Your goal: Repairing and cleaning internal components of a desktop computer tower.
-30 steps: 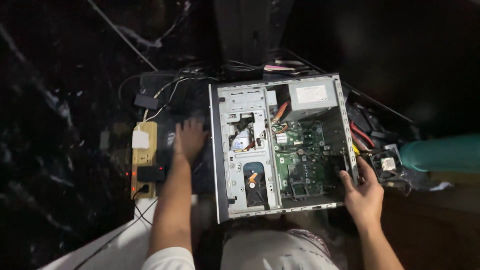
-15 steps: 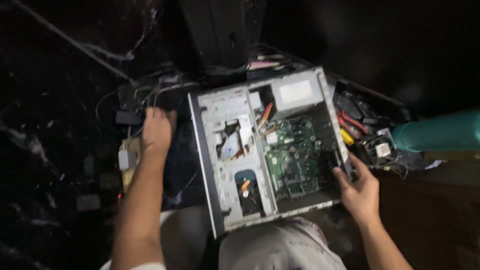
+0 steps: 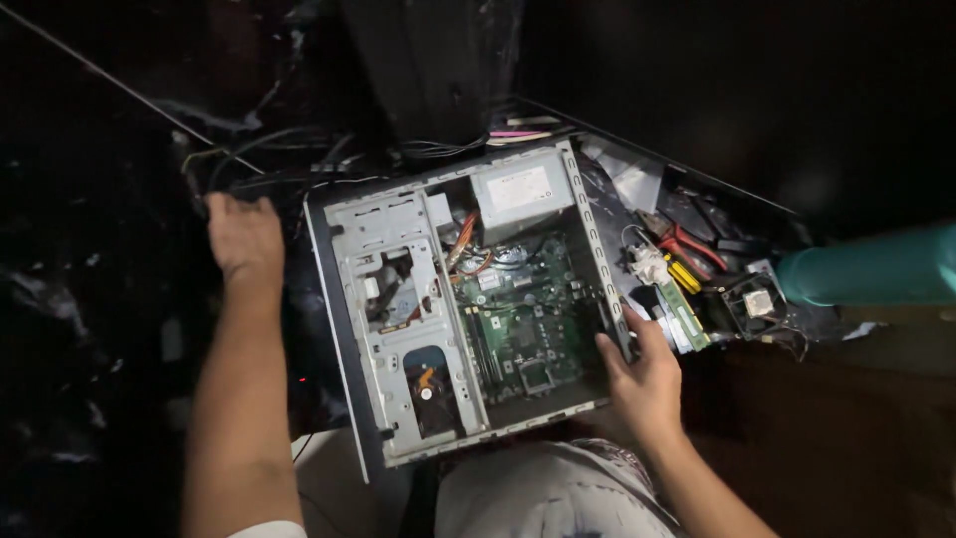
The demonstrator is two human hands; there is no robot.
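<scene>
case: open PC case (image 3: 398,329) lying on its side on the dark worktop (image 3: 90,299), side panel off, right in front of the person's lap
inside: green board (image 3: 523,319) in the middle, silver drive cage (image 3: 398,299) on the left, grey power supply (image 3: 520,189) at the far end with orange cables running down from it
left hand: left hand (image 3: 242,234) lies flat, fingers spread a bit, on the cable mess just left of the case's far corner. Not gripping anything as far as I can see
right hand: right hand (image 3: 642,374) is wrapped over the case's right wall near the near corner, thumb inside, fingers outside, so it's got the edge pinched
clutter: red-handled pliers (image 3: 687,249), a RAM stick (image 3: 682,314) and a small fan (image 3: 757,304) sit just right of the case; teal cylinder (image 3: 866,267) further right
risk, imo: only one hand has a real hold, so the case could tip or slide off toward the lap. That sheet-metal edge can cut fingers, and loose cables on the left could snag.
</scene>
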